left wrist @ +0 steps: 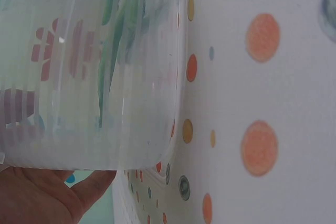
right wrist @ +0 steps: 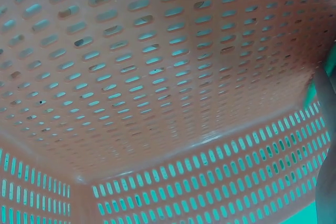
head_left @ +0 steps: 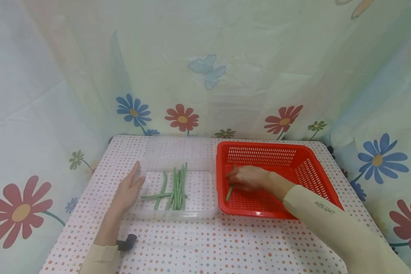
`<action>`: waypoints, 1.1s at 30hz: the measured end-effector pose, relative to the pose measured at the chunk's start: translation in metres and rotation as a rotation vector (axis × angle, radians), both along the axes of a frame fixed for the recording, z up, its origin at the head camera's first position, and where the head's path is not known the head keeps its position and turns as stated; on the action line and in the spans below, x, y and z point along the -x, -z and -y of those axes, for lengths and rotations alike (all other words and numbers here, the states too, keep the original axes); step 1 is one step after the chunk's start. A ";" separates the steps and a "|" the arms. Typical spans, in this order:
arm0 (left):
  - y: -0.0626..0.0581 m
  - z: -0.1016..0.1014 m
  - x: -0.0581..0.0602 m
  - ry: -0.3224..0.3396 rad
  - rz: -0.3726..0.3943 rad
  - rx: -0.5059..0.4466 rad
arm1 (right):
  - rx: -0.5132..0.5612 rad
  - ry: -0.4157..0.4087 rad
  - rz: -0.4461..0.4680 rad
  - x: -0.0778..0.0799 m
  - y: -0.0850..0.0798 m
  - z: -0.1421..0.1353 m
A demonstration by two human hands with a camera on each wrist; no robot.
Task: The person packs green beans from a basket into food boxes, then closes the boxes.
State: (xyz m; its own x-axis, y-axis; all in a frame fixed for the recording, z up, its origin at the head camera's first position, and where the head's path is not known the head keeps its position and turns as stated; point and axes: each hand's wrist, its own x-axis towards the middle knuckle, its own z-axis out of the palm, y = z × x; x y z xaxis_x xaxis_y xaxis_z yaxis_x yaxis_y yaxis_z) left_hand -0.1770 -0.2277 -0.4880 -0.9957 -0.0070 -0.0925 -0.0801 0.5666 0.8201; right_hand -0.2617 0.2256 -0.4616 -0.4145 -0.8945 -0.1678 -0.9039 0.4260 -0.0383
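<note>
Inside the red basket (head_left: pixel 260 212), my right hand (head_left: pixel 248 178) pinches a green bean (head_left: pixel 229 194), one end of it sticking out below the fingers. In the right wrist view the basket's slotted floor (right wrist: pixel 157 77) fills most of the picture, with a bit of the green bean (right wrist: pixel 311 95) at the right edge. Several green beans (head_left: pixel 179 187) lie in the clear plastic box (head_left: pixel 199 186), some crossing each other. My left hand (head_left: pixel 126 190) is at the box's left side, fingers extended; the left wrist view shows the hand (left wrist: pixel 42 198) against the box wall (left wrist: pixel 63 135).
The box's clear lid (head_left: pixel 181 148) is folded back behind it. Box and basket stand side by side on a dotted tablecloth (head_left: pixel 178 247). A flowered curtain (head_left: pixel 253 68) hangs around the table's back and sides.
</note>
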 end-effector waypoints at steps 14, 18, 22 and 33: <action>-0.003 -0.001 0.001 0.003 0.005 0.008 | -0.032 0.048 -0.086 -0.005 -0.004 -0.001; -0.003 -0.001 0.000 0.003 0.005 0.005 | -0.020 0.034 -0.123 -0.004 -0.006 -0.002; -0.003 -0.001 -0.001 0.001 0.005 0.000 | 0.028 0.007 -0.133 -0.004 -0.010 -0.002; -0.002 0.000 0.001 -0.001 0.013 0.013 | 0.186 -0.064 -0.256 -0.003 -0.021 -0.004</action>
